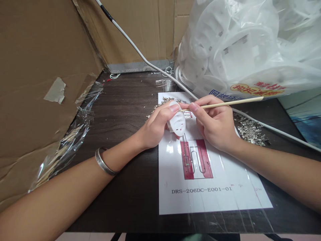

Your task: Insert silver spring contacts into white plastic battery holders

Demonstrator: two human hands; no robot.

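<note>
My left hand (159, 123) grips a white oval plastic part (178, 124), tilted so its face with small slots and ridges shows. The thumb presses on its upper edge. In my right hand (216, 121) is a thin wooden stick (234, 102), pinched between thumb and fingers. The stick's left end touches or nearly touches the plastic part near my left thumb. Whatever sits at that tip is too small to make out. Below both hands lies a printed sheet (200, 201) with a red and white diagram and the text DRS-206DC-E001-01.
Small metal pieces (250, 130) are heaped right of the sheet, and more metal pieces (172, 99) lie behind my left hand. A clear bag (240, 57) of white plastic parts stands at the back right. A white cable (140, 55) crosses the dark table. Cardboard (45, 83) walls the left.
</note>
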